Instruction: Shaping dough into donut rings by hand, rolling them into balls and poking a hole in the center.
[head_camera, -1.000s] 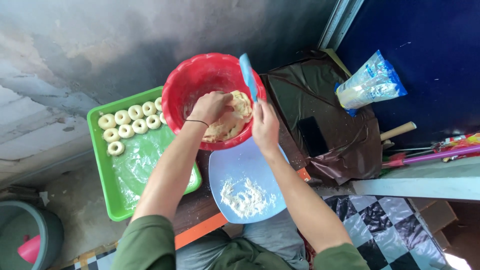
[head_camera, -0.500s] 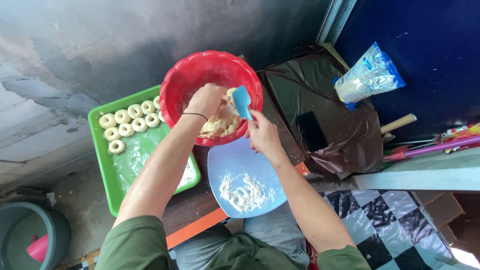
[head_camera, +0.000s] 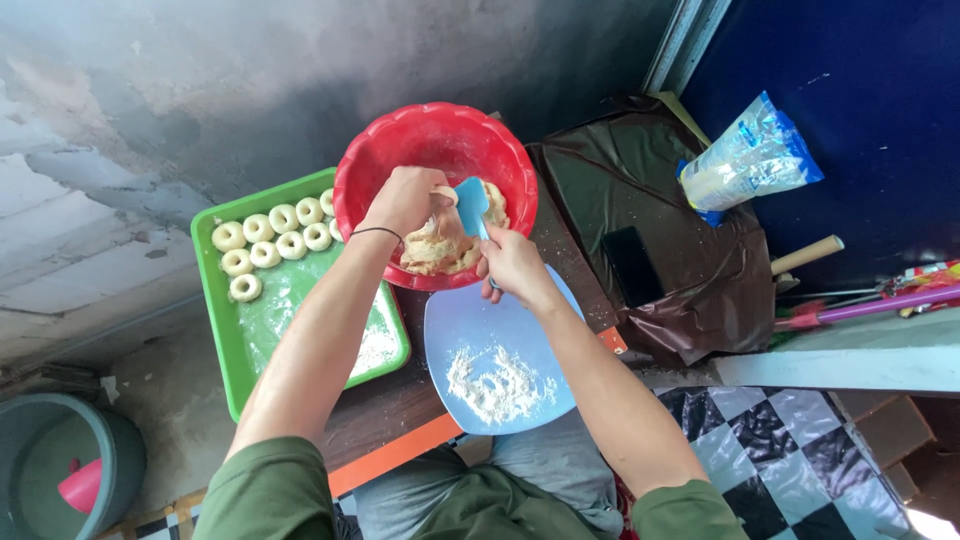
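L hand pinches dough in red bowl | your R hand grips blue scraper, blade down to cut | floured plate near for pieces

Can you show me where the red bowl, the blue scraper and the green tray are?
Red bowl (head_camera: 440, 135): head view, on the bare inner wall at the far side.
Blue scraper (head_camera: 470, 203): head view, on the flat blade above the dough.
Green tray (head_camera: 213, 300): head view, on the left rim.
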